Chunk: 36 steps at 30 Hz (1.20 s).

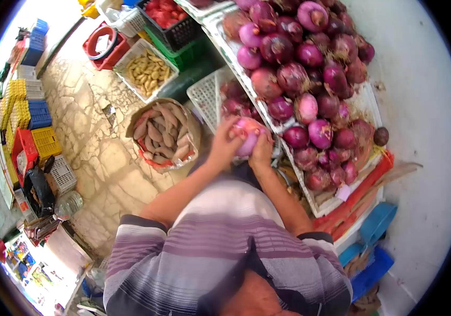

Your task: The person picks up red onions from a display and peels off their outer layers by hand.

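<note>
Gripping a purple onion [247, 138] between both hands [227, 142], beside piled onions [317, 79].

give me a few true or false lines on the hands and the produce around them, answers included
1. The left hand and right hand hold one purple onion. True.
2. The tubers are on the person's right. False: their sack stands on the left.
3. The heaped onions are on the person's right. True.
4. The black crate holds yellow roots. False: it holds red items; the yellow roots fill a white container.
</note>
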Available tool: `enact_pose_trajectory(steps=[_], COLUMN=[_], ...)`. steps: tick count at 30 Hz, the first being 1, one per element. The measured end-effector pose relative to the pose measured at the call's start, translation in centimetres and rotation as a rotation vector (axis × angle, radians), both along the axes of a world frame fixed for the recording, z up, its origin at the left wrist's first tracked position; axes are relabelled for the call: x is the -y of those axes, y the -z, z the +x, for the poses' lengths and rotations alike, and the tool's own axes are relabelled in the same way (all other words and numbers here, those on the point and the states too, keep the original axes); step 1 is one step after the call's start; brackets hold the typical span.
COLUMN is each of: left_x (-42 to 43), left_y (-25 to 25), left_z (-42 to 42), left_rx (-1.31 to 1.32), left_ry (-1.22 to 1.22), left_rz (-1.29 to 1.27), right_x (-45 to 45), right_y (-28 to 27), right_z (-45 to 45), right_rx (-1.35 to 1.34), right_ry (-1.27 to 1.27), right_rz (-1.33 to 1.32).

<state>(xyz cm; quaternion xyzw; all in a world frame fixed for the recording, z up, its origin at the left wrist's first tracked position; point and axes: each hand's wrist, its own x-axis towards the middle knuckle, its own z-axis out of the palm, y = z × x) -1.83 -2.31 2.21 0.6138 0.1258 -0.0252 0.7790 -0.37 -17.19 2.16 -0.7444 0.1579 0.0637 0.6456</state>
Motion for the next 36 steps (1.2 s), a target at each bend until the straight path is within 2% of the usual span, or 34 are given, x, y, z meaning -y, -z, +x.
enact_pose_trajectory(steps=[1,3,4,5,7,9,10,11,12,13,14,15,17,18,21,22,25,28,29,31,34,36], left_x=[0.2,0.2,0.0,-0.2,-0.5,-1.0,-1.1,-1.2,-1.3,-1.3,-1.4,-1.6,-1.9,-2.0,-1.9,-1.7,-1.3,-1.7,-1.8,-2.1,-1.4,-1.4], left_y=[-0.2,0.9,0.5,0.2,1.0,-2.4,-2.6,-2.7,-2.7,-2.8,-2.9,-2.6,-1.8,-2.0,1.0,1.5,2.0,0.4,-0.3,-1.2,3.0,4.3], left_z=[-0.1,-0.2,-0.3,-0.2,0.1,0.6,0.8,0.7,0.8,1.1,1.0,1.0,1.2,1.0,0.8,0.6,0.3,0.4,0.3,0.3,-0.1,-0.1], left_rx=[0.029,-0.056,0.033,0.114,-0.02,-0.113,-0.095,-0.101,-0.106,-0.11,-0.119,-0.132,-0.155,-0.159,-0.121,-0.118,-0.244,-0.243,-0.257,-0.285,-0.175,-0.153], left_ry=[-0.009,0.018,0.021,0.023,0.037,0.023,0.038,0.031,0.03,0.031,0.037,0.01,-0.044,-0.028,0.069,0.081,0.056,0.007,0.012,0.022,0.038,0.046], left_rz=[0.044,-0.059,-0.016,0.028,-0.383,-0.616,-0.453,-0.48,-0.509,-0.539,-0.448,-0.497,-0.599,-0.523,-0.259,-0.332,-0.63,-0.583,-0.531,-0.427,-0.192,-0.156], right_x=[-0.2,-0.5,-0.7,-1.6,-1.7,-2.5,-1.0,0.2,-0.3,-0.8,-1.1,-0.9,0.5,1.0,0.5,0.8,0.5,1.8,2.2,2.1,-0.9,-0.1], right_y=[0.8,1.9,0.1,-2.9,-4.6,-4.9,-1.9,1.0,0.2,-1.5,-1.9,-1.9,3.1,5.0,4.9,5.2,5.3,6.2,6.5,3.7,-2.4,-0.5], right_z=[0.6,0.6,0.9,1.3,1.5,1.5,1.2,1.5,1.5,1.6,1.8,1.6,0.8,0.5,0.3,0.5,-0.4,-0.9,-1.0,-1.7,-2.0,-2.4], right_rx=[-0.13,-0.03,-0.134,-0.122,-0.043,0.004,-0.021,-0.045,-0.016,-0.069,-0.142,-0.217,-0.203,-0.201,-0.166,-0.251,-0.24,-0.352,-0.363,-0.386,-0.352,-0.358], right_ry=[0.103,0.175,0.23,0.263,0.153,0.228,0.205,0.185,0.224,0.236,0.305,0.377,0.319,0.293,0.217,0.174,0.187,0.365,0.323,0.239,0.312,0.22], right_rz=[0.26,0.389,0.449,0.479,0.467,0.474,0.427,0.378,0.412,0.4,0.42,0.438,0.352,0.307,0.182,0.082,0.406,0.691,0.667,0.618,0.713,0.629])
